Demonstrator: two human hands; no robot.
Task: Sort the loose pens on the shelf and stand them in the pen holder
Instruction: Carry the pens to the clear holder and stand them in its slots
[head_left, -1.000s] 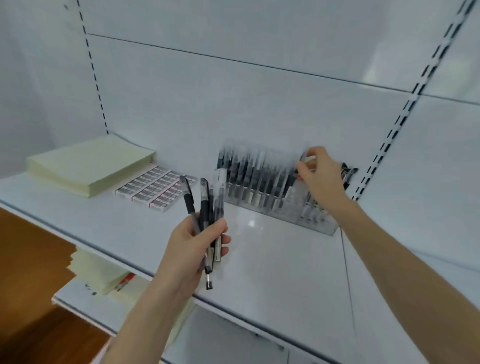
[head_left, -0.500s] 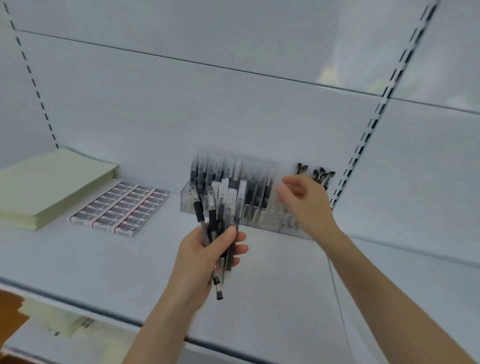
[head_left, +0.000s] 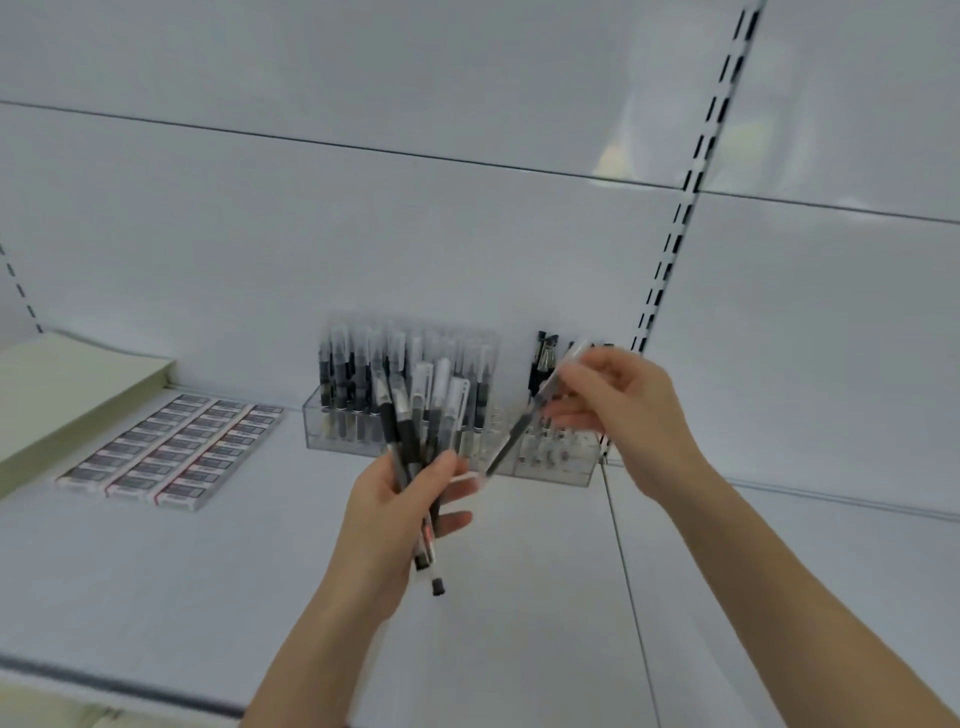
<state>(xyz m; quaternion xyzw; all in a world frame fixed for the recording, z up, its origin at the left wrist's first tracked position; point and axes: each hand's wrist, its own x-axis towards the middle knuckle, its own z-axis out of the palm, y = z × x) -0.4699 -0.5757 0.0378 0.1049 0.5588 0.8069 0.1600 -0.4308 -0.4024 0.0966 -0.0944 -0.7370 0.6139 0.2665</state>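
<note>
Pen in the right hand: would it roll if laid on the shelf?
Probably; the pen looks slim and round, and the shelf smooth and flat. It seems stiff: straight though the right hand pinches only one end. Likely light, held by fingers alone.

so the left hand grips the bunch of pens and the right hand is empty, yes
Not quite. The left hand does grip the bunch of pens, but the right hand is not empty: it pinches a single pen, which slants down toward the bunch. The head view shows it.
</note>
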